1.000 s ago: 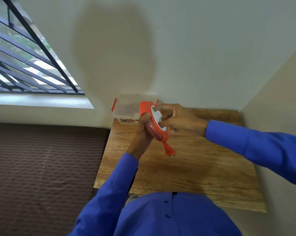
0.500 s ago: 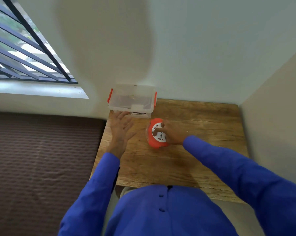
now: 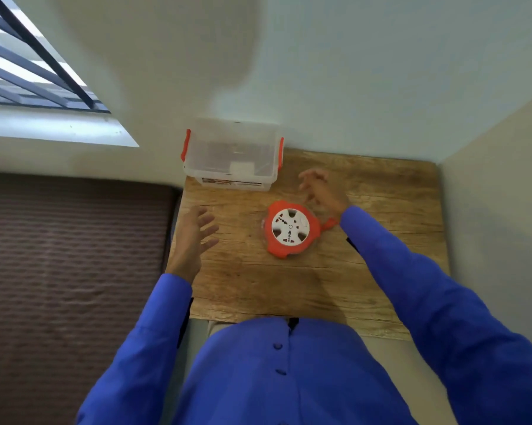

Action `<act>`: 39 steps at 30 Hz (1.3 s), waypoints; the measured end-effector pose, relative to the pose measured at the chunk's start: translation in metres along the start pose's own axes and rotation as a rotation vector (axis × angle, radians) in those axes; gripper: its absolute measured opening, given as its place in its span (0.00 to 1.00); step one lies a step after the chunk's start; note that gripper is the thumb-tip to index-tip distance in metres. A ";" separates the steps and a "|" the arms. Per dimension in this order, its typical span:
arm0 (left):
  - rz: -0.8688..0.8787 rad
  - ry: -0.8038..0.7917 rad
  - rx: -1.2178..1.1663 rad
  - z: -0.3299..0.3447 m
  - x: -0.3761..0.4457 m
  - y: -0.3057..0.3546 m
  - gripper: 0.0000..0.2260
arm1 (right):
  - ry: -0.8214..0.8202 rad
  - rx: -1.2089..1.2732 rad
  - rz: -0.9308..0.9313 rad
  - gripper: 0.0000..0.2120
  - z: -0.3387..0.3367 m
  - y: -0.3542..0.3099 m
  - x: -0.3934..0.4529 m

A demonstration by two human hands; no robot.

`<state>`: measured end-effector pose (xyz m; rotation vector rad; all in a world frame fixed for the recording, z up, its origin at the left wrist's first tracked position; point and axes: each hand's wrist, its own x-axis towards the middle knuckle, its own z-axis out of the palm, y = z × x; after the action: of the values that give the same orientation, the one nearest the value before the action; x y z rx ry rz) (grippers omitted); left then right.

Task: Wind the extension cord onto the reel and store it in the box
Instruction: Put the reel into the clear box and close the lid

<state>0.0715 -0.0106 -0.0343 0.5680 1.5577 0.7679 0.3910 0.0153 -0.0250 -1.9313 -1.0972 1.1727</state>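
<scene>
An orange cord reel [image 3: 290, 229] with a white socket face lies flat on the wooden table [image 3: 366, 265], its orange plug [image 3: 329, 223] sticking out to the right. A clear plastic box [image 3: 232, 154] with a lid and orange side latches stands at the table's back left, against the wall. My left hand [image 3: 194, 233] hovers open left of the reel, fingers spread toward the box. Just beyond the reel's right side, my right hand [image 3: 320, 188] is open too, close to the box's right end. Neither hand touches the reel.
The table sits in a corner, with walls behind and on the right. A brown textured surface [image 3: 68, 271] lies lower on the left. A barred window [image 3: 29, 72] is at the upper left.
Both hands held the reel upright a second ago. The reel now lies flat on the table, my right hand has let go and moved back, and my left hand hovers free.
</scene>
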 end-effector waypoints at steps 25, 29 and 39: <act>0.222 0.007 0.450 -0.003 0.179 0.100 0.21 | 0.176 0.579 0.391 0.16 0.100 -0.028 0.093; 0.227 0.021 0.453 -0.010 0.188 0.099 0.16 | 0.154 0.712 0.286 0.16 0.103 -0.029 0.092; 0.179 0.163 0.410 -0.006 0.191 0.102 0.11 | -0.020 0.782 0.283 0.10 0.083 -0.019 0.095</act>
<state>0.0327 0.1963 -0.0837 0.9761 1.8486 0.6407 0.3344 0.1148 -0.0809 -1.4632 -0.2762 1.4864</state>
